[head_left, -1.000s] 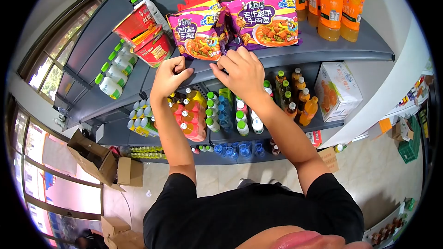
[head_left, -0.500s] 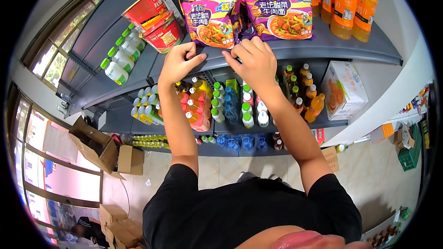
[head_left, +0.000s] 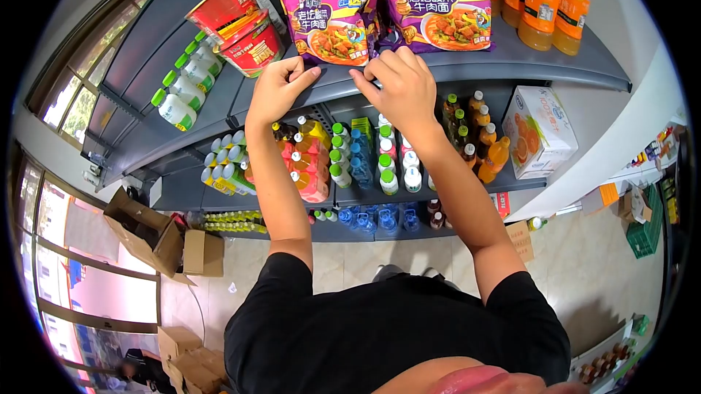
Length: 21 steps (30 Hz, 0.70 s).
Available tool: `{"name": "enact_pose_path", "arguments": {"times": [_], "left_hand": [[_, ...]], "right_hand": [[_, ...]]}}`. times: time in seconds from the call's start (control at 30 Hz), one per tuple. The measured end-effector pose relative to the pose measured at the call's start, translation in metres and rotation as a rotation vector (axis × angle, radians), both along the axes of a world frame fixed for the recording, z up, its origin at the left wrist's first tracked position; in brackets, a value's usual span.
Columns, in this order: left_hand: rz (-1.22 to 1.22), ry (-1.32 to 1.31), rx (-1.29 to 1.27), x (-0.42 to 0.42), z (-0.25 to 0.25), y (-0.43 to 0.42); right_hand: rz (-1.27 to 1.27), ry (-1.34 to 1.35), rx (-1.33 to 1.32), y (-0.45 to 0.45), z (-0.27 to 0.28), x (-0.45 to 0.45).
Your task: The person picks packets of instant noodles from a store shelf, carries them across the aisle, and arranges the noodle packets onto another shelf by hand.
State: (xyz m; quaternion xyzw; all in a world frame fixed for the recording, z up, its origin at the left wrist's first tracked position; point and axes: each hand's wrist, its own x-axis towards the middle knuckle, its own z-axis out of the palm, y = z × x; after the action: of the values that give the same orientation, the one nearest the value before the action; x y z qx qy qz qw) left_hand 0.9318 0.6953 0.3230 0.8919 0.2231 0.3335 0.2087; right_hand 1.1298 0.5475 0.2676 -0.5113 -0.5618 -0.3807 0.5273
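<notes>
Two front stacks of purple instant noodle packets stand side by side on the upper shelf [head_left: 526, 65], the left packet [head_left: 328, 29] and the right packet [head_left: 442, 10]. Just below the left packet, at the shelf's front edge, is my left hand [head_left: 274, 93], its fingers curled in and thumb pointing right. My right hand [head_left: 401, 94] is at the same edge under the right packet, fingers bent down and thumb pointing left. Neither hand shows anything held; the fingertips are partly hidden, so contact with the packets is unclear. Red noodle cups [head_left: 252, 51] stand stacked left of my left hand.
Orange drink bottles [head_left: 540, 0] stand at the upper right, white green-capped bottles [head_left: 175, 108] at the left. Bottled drinks [head_left: 312, 167] and a juice carton box [head_left: 539, 131] fill the shelf below. Open cardboard boxes [head_left: 142, 237] lie at left; a person [head_left: 142, 368] is at lower left.
The view has shifted slightly, so shelf and goods appear a little higher and to the left. Both hands keep the same curled pose at the shelf edge.
</notes>
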Motion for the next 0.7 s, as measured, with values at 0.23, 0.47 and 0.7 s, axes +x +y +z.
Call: {"name": "enact_pose_path", "arguments": {"times": [0.23, 0.47, 0.7], "left_hand": [[-0.044, -0.022, -0.023, -0.001, 0.003, -0.005], [0.331, -0.361, 0.565, 0.014, -0.025, -0.037], [-0.190, -0.177, 0.080, 0.018, -0.296, -0.148]], "right_hand": [[-0.012, -0.009, 0.014, 0.002, -0.002, -0.001], [0.074, -0.033, 0.082, -0.011, -0.022, 0.000], [0.281, 0.499, -0.616, -0.170, -0.281, 0.010]]}}
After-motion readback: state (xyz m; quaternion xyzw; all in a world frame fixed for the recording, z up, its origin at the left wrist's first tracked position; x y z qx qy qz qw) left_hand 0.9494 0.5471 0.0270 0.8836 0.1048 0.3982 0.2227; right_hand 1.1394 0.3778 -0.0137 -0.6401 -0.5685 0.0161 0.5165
